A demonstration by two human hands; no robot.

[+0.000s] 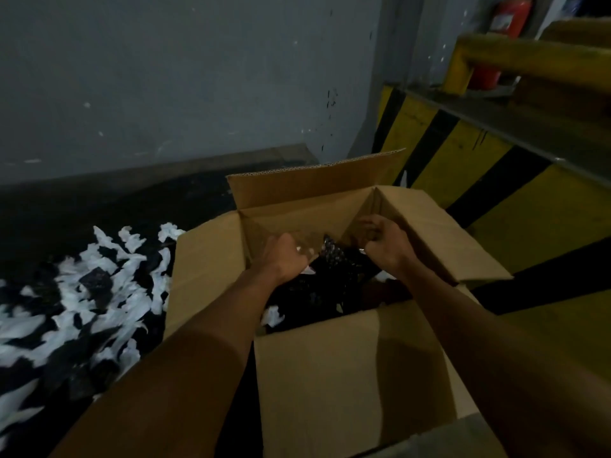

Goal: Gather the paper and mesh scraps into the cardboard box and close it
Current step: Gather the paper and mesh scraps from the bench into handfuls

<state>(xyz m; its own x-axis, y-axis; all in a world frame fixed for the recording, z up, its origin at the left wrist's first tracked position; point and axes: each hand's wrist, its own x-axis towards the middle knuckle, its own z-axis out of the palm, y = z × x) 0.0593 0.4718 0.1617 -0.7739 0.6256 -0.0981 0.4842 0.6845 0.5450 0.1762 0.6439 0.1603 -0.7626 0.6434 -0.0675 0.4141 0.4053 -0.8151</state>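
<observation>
While left hand [291, 256] and right hand [386, 241] grip black mesh [334, 261], fingers curled, brown cardboard box [330, 375] flaps open

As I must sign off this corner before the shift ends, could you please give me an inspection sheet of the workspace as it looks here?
Surface: dark floor, littered on the left with white paper scraps.
Job's things: cardboard box stands with all four flaps open; black mesh scraps and some paper bits lie inside.
Clutter: nothing seen beyond the scraps.
Grippers: left hand and right hand are both inside the box over the mesh, fingers curled; whether they grip anything cannot be told.
Cables: nothing seen.
Surroundings: grey wall behind; yellow-and-black striped barrier and red fire extinguisher on the right.
</observation>
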